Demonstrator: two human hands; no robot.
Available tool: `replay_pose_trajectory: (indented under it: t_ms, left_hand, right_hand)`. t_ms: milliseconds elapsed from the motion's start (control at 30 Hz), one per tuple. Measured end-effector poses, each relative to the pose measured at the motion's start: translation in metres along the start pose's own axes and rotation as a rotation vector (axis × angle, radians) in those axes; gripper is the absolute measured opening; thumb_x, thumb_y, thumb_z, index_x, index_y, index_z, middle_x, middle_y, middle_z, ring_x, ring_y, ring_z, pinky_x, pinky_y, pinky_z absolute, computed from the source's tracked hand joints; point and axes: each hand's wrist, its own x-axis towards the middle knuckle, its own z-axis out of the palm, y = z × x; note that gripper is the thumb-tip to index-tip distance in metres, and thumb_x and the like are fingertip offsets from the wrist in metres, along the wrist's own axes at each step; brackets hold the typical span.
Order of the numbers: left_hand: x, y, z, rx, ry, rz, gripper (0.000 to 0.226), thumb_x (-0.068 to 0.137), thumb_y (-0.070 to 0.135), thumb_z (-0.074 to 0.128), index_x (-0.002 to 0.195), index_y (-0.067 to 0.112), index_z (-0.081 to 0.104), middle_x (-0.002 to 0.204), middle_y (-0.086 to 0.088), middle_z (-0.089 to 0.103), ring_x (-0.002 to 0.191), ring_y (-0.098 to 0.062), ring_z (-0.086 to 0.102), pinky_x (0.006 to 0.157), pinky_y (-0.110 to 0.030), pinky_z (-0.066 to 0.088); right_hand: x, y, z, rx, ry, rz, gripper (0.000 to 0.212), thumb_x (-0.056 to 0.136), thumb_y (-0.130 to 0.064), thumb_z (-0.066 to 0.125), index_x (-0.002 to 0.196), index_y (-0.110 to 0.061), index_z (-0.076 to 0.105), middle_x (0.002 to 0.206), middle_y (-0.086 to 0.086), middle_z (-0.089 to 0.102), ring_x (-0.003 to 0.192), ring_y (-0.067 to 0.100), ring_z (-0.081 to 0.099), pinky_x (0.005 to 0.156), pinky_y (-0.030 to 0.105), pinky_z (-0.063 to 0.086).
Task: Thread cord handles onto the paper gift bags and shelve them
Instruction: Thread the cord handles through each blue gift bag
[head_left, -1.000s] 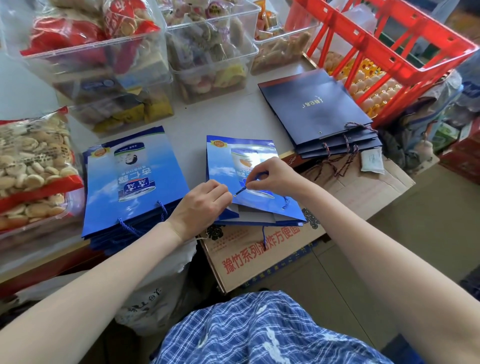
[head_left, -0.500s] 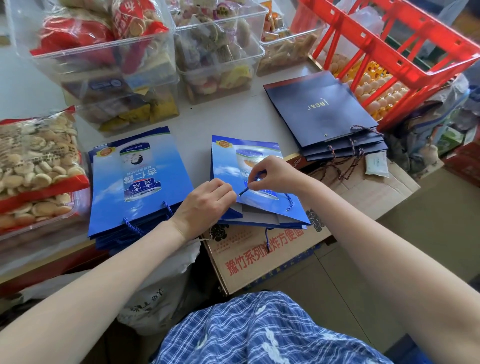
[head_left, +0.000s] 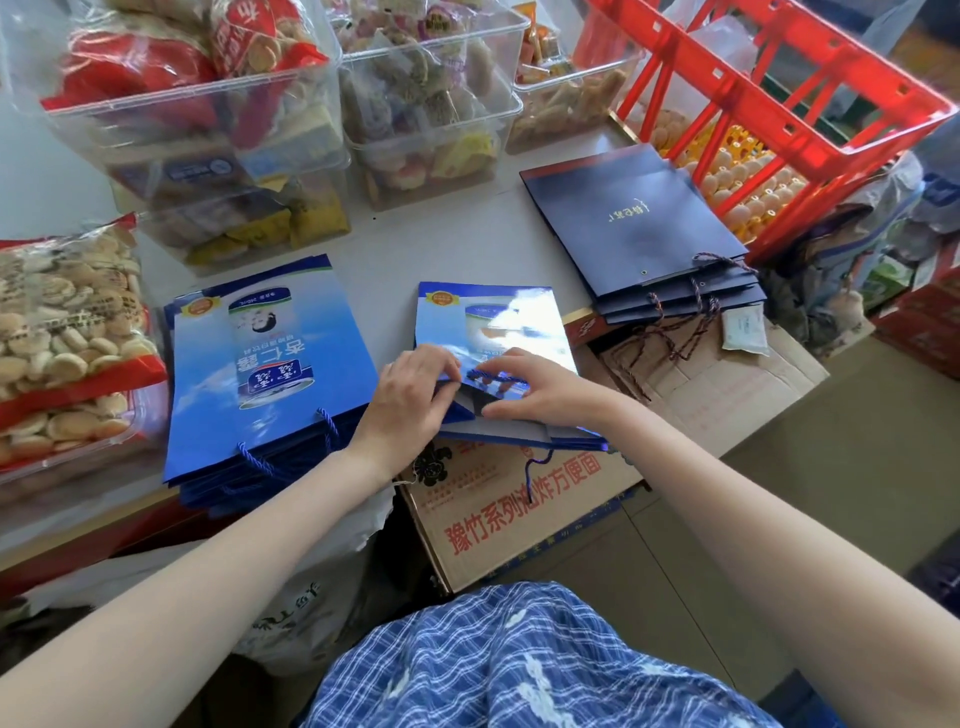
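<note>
Left hand (head_left: 410, 402) grips the lifted top edge of the middle blue bag (head_left: 488, 322), I judge to expose the cord hole; right hand (head_left: 540, 389) pinches the blue cord (head_left: 491, 375) at that edge, apparently feeding it; the bag lies flat on the table (head_left: 457, 244), mouth toward me; three stacks counted: corded blue stack (head_left: 260, 374) left, working stack centre, navy stack (head_left: 639, 234) right.
</note>
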Motion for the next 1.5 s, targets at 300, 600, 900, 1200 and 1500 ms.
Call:
replay_pose_trajectory:
  t_ms: [300, 600, 900, 1200, 1500]
  left_hand:
    - [0.028, 0.010, -0.005, 0.074, -0.162, -0.381, 0.028, 0.085, 0.013, 0.057, 0.108, 0.024, 0.065, 0.103, 0.007, 0.070, 0.103, -0.016, 0.059, 0.088, -0.031, 0.034]
    - [0.037, 0.018, 0.001, -0.059, -0.202, -0.480, 0.020, 0.084, 0.014, 0.063, 0.102, 0.015, 0.073, 0.102, -0.004, 0.072, 0.098, -0.019, 0.064, 0.085, -0.029, 0.047]
    - [0.047, 0.046, 0.021, -0.168, -0.142, -0.492, 0.021, 0.084, 0.016, 0.064, 0.103, 0.014, 0.072, 0.103, -0.005, 0.072, 0.096, -0.017, 0.064, 0.087, -0.033, 0.050]
    - [0.055, 0.051, 0.018, -0.036, -0.164, -0.340, 0.030, 0.087, 0.020, 0.061, 0.117, 0.017, 0.065, 0.106, -0.004, 0.071, 0.099, -0.020, 0.065, 0.091, -0.037, 0.050]
    - [0.065, 0.036, 0.011, 0.066, -0.101, -0.350, 0.025, 0.088, 0.013, 0.056, 0.111, 0.018, 0.065, 0.100, -0.002, 0.072, 0.097, -0.025, 0.064, 0.086, -0.034, 0.046]
  right_hand:
    - [0.019, -0.003, 0.007, -0.298, 0.223, -0.099, 0.027, 0.093, -0.013, 0.052, 0.115, -0.010, 0.065, 0.107, 0.010, 0.059, 0.105, 0.029, 0.048, 0.086, 0.037, 0.037]
    - [-0.024, -0.008, 0.017, -0.058, 0.711, -0.101, 0.015, 0.085, -0.018, 0.067, 0.089, -0.004, 0.071, 0.085, 0.007, 0.064, 0.078, 0.016, 0.054, 0.073, 0.026, 0.042]
    - [-0.019, -0.010, 0.027, 0.285, 0.736, 0.345, 0.017, 0.084, -0.032, 0.068, 0.094, -0.021, 0.076, 0.085, -0.006, 0.068, 0.088, 0.012, 0.059, 0.089, 0.035, 0.045]
    - [-0.016, -0.012, 0.014, 0.297, 0.677, 0.438, 0.016, 0.081, -0.021, 0.064, 0.079, -0.009, 0.075, 0.079, 0.008, 0.070, 0.087, 0.026, 0.061, 0.087, 0.045, 0.047]
    - [-0.030, -0.001, -0.004, 0.362, 0.595, 0.485, 0.012, 0.081, -0.018, 0.067, 0.072, -0.010, 0.069, 0.068, 0.000, 0.062, 0.071, 0.011, 0.057, 0.065, 0.024, 0.043]
